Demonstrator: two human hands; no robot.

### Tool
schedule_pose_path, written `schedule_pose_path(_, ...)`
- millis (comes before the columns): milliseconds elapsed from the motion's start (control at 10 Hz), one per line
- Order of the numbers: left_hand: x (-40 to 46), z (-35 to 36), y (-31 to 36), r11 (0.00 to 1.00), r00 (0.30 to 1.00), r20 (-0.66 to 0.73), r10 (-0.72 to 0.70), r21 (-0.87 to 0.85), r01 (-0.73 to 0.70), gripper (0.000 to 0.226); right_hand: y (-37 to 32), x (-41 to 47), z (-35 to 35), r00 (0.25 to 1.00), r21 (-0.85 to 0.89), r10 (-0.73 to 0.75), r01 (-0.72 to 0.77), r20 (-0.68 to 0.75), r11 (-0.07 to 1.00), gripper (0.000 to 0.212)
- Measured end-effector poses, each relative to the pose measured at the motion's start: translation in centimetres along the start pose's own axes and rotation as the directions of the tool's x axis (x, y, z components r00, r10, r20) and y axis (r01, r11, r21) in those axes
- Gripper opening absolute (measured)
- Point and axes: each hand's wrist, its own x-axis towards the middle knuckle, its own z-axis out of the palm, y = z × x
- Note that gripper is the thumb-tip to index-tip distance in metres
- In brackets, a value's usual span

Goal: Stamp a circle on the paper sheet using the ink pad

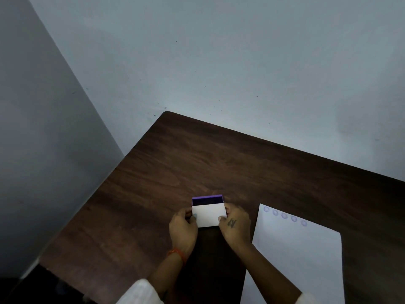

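Observation:
The ink pad (207, 200) is a purple case lying on the dark wooden table (197, 159), with a strip of dark pad showing at its far edge. A white lid (208, 215) covers most of it. My left hand (183, 230) grips the lid's left side and my right hand (235, 224) grips its right side. The white paper sheet (300, 255) lies to the right of my hands, with several faint purple circles (284, 216) stamped in a row along its top edge. No stamp is visible.
The table stands in a corner, with a pale wall (219, 62) behind it and another wall (39, 150) to its left. The table's left edge runs diagonally down toward me.

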Motion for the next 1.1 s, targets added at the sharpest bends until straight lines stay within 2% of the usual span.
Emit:
schedule_pose_path(200,1.3,-0.3,0.2,0.999,0.999,0.000,-0.050,0.022,0.050,0.025,0.1,0.6,-0.1,0.999,-0.045,-0.037,0.038,0.008,0.998,0.046)
schedule_pose_path(500,2.9,-0.6,0.0,0.998,0.999,-0.013,-0.042,0.048,0.043,0.014,-0.5,1.7,-0.6,0.997,-0.111,-0.063,0.067,0.040,0.992,0.051)
schedule_pose_path(800,3.2,-1.0,0.0,0.998,0.999,0.031,-0.037,0.059,0.036,0.022,-0.9,1.7,-1.4,0.992,-0.141,-0.098,0.109,0.085,0.984,0.051)
schedule_pose_path(900,3.2,-1.3,0.0,0.996,0.999,0.041,-0.002,0.085,-0.002,0.027,-1.0,1.6,-2.2,0.979,-0.143,-0.130,0.152,0.156,0.978,0.044)
schedule_pose_path(1000,3.1,-1.9,0.6,0.978,0.993,-0.021,0.115,0.177,-0.110,0.024,-1.5,1.4,-3.3,0.971,-0.146,-0.190,0.211,0.147,0.966,0.033)
schedule_pose_path(1100,2.5,-2.1,2.0,0.933,0.957,-0.061,0.283,0.248,-0.260,0.018,-2.1,0.5,-4.5,0.971,-0.202,-0.239,0.239,0.022,0.950,0.045)
